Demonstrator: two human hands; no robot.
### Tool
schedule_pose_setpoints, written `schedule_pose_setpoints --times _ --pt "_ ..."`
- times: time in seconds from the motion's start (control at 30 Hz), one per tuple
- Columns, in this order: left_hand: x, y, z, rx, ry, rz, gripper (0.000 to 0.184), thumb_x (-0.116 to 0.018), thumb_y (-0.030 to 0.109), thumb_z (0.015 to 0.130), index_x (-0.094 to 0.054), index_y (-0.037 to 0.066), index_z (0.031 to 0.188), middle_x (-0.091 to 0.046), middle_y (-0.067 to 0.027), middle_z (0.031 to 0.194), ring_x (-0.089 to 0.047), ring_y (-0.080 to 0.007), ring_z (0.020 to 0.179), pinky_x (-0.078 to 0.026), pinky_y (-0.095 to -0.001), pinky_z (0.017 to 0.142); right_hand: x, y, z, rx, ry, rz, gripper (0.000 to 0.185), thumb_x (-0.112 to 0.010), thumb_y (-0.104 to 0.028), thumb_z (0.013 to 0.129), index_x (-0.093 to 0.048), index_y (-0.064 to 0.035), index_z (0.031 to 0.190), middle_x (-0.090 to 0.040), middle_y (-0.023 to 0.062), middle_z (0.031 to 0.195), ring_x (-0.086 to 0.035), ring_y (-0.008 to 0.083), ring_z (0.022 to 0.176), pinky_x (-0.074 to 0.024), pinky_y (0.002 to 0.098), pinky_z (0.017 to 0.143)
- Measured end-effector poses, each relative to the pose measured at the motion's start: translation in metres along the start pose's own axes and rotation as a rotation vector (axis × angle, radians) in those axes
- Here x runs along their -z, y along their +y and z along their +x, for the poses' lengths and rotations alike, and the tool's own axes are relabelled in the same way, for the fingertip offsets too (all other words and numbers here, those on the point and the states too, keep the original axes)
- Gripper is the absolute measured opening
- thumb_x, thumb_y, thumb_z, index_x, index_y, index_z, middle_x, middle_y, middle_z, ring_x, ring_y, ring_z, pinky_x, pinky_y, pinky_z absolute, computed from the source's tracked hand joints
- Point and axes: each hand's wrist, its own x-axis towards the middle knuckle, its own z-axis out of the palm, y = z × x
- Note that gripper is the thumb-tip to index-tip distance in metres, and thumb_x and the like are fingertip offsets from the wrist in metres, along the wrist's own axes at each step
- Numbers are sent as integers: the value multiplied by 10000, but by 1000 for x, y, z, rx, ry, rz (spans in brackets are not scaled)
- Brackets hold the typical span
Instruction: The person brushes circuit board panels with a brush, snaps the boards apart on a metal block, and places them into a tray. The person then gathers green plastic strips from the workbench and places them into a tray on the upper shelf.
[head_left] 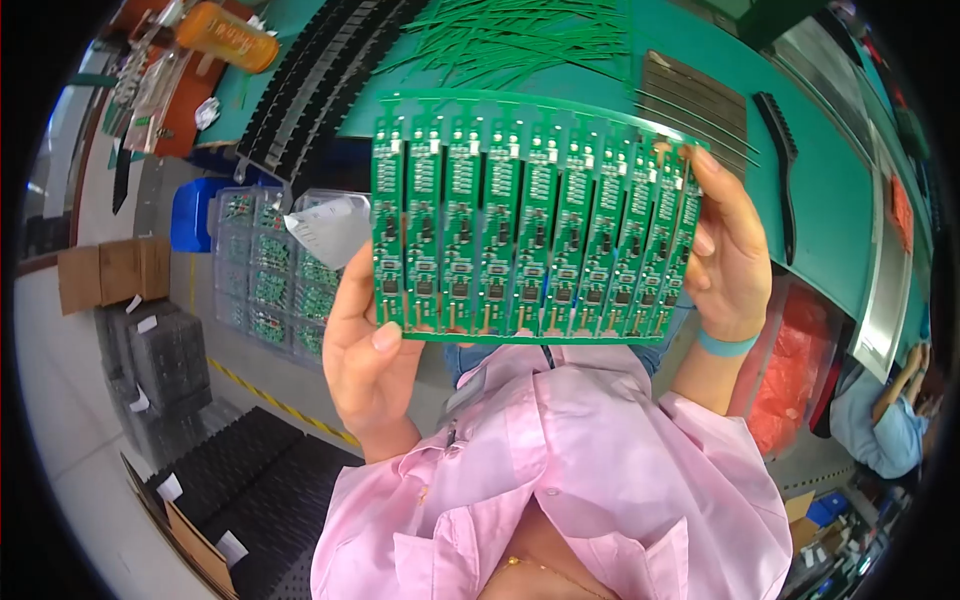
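Note:
A green circuit board panel point(510, 215), made up of several narrow boards side by side, is held up in front of my chest. Its component side faces the camera. My left hand point(365, 350) grips the panel's lower left edge, with the thumb on the front face. At the right edge, my right hand point(730, 250) holds the upper corner, its thumb along the top and its fingers partly behind the panel. A teal band circles the right wrist. The panel hides part of the bench edge behind it.
Green strips point(520, 40) lie piled on the green bench point(830, 190). Black slotted racks point(320, 80), an orange bottle point(228, 37) and a black brush point(778, 160) are there too. Left below stands a clear compartment tray point(230, 260) of small boards; a red-lined bin point(790, 360) is at right.

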Motion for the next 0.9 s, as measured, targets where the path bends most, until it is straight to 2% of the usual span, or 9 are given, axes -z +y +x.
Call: schedule_pose_setpoints --times 0.13,0.3,0.83,0.9 --pt "4 0 3 -29 -217 -74 700 -506 35 751 -236 -56 1390 -474 -204 1288 -561 -272 1063 -486 -362 858 -5 2 2 34 115 -58 266 -491 -168 923 -605 38 1046 -498 -9 601 -297 15 422 -183 154 294" --pt "-2 4 -1 21 -77 1 707 -514 24 755 -224 -64 1393 -467 -211 1297 -563 -276 1064 -496 -363 847 4 5 6 32 32 -29 274 -486 -170 926 -603 41 1056 -490 -12 593 -287 18 412 -177 159 289" --pt "0 4 -4 39 -47 -8 725 -516 10 743 -215 -68 1397 -457 -215 1309 -545 -274 1102 -488 -353 871 5 8 8 -4 48 -41 306 -474 -200 938 -597 25 1105 -469 -28 556 -275 23 382 -190 157 284" --pt "3 3 -4 54 -74 -18 727 -516 10 743 -212 -68 1398 -458 -216 1307 -546 -273 1100 -485 -353 875 3 8 9 -2 108 -49 305 -472 -201 939 -599 20 1105 -473 -29 557 -275 22 380 -189 157 283"
